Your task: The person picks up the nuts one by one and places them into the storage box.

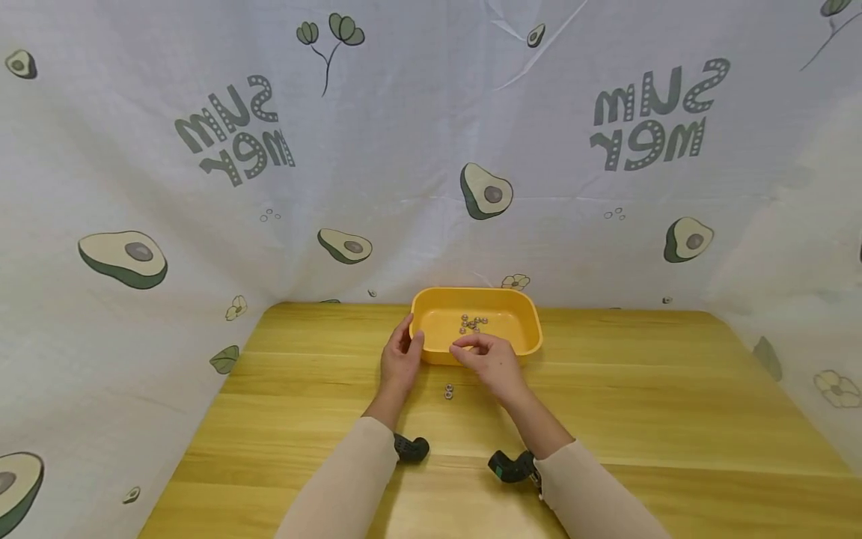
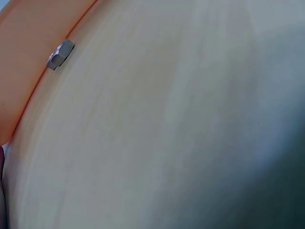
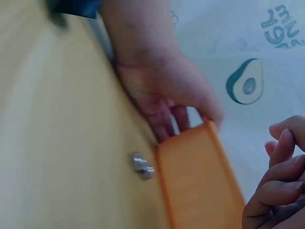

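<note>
A yellow plastic bin (image 1: 518, 358) stands on the table and looks orange in the wrist views. My left hand (image 1: 399, 363) grips its left end, the thumb at the rim and the fingers along the outside. Several small metal nuts (image 1: 465, 324) lie on the bin's floor. Over the near rim is my right hand (image 1: 494, 367), thumb and forefinger tips brought together; whether a nut is between them is hidden. Two nuts (image 1: 448, 391) lie on the table in front of the bin. The left wrist view shows a hex nut (image 2: 60, 54) near the bin's wall.
The wood-grain table (image 1: 646, 397) reaches back to a hanging white cloth (image 1: 404, 150) printed with avocados, just behind the bin. Black wrist devices (image 1: 412, 449) stick out inward from both sleeves, above the table's near part.
</note>
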Action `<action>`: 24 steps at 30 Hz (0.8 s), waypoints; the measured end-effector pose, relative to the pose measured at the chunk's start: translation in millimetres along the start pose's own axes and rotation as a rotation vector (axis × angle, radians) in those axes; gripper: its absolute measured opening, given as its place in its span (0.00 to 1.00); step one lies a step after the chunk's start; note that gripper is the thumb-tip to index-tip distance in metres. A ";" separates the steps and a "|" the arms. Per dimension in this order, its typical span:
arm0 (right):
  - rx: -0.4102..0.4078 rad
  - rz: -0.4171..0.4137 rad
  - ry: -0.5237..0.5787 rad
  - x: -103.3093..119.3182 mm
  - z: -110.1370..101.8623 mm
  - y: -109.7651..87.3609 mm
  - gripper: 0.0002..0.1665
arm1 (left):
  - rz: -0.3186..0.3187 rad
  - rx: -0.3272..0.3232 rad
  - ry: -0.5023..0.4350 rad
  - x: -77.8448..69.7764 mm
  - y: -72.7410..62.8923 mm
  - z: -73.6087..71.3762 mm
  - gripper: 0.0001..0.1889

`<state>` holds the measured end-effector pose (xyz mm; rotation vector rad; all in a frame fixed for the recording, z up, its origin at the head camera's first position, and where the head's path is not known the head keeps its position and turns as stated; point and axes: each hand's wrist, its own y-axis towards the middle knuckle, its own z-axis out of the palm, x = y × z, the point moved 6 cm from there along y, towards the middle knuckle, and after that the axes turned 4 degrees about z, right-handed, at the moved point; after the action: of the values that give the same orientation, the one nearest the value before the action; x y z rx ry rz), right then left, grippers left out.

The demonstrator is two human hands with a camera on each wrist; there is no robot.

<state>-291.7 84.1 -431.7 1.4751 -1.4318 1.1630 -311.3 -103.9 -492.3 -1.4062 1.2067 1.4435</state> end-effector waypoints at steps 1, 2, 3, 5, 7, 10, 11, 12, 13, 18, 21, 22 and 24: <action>0.005 0.013 0.004 -4.8 2.5 -2.7 0.12 | 0.000 -0.001 -0.001 -0.1 0.1 -0.4 0.25; 0.012 0.023 0.004 -9.4 5.1 -5.2 0.11 | 0.002 -0.001 -0.005 -0.3 0.3 -0.8 0.25; 0.020 0.030 -0.001 -13.7 7.6 -7.4 0.10 | 0.004 -0.002 -0.003 0.1 0.7 -1.1 0.25; 0.042 0.046 -0.013 -22.2 12.2 -11.4 0.09 | 0.010 0.000 -0.006 -0.4 0.7 -1.8 0.26; 0.078 0.058 -0.034 -30.5 17.0 -14.1 0.08 | 0.015 0.001 -0.008 0.6 1.0 -2.1 0.26; 0.140 0.061 -0.069 -41.9 22.3 -16.5 0.08 | 0.024 0.006 -0.014 1.1 0.7 -1.9 0.25; 0.161 0.057 -0.079 -45.1 23.4 -16.6 0.08 | 0.028 0.008 -0.014 1.2 0.5 -1.7 0.25; 0.180 0.055 -0.090 -47.5 24.1 -16.9 0.08 | 0.030 0.008 -0.013 1.3 0.4 -1.5 0.25; 0.197 0.052 -0.099 -49.6 24.7 -16.8 0.08 | 0.031 0.008 -0.015 0.8 0.2 -1.2 0.25; 0.267 0.033 -0.155 -53.6 26.4 -17.8 0.11 | 0.024 0.006 -0.019 -0.6 -0.1 -0.2 0.25; 0.293 0.021 -0.189 -53.2 27.4 -18.5 0.12 | 0.019 0.008 -0.026 -1.3 -0.5 0.1 0.25; 0.299 0.020 -0.197 -53.0 27.5 -18.5 0.12 | 0.020 0.010 -0.027 -1.7 -0.8 0.2 0.25; 0.306 0.017 -0.211 -52.4 27.9 -18.4 0.11 | 0.019 0.011 -0.028 -1.7 -1.0 0.2 0.25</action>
<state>-268.4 75.0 -488.5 1.8462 -1.4537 1.3126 -310.3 -103.4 -490.7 -1.3659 1.2120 1.4631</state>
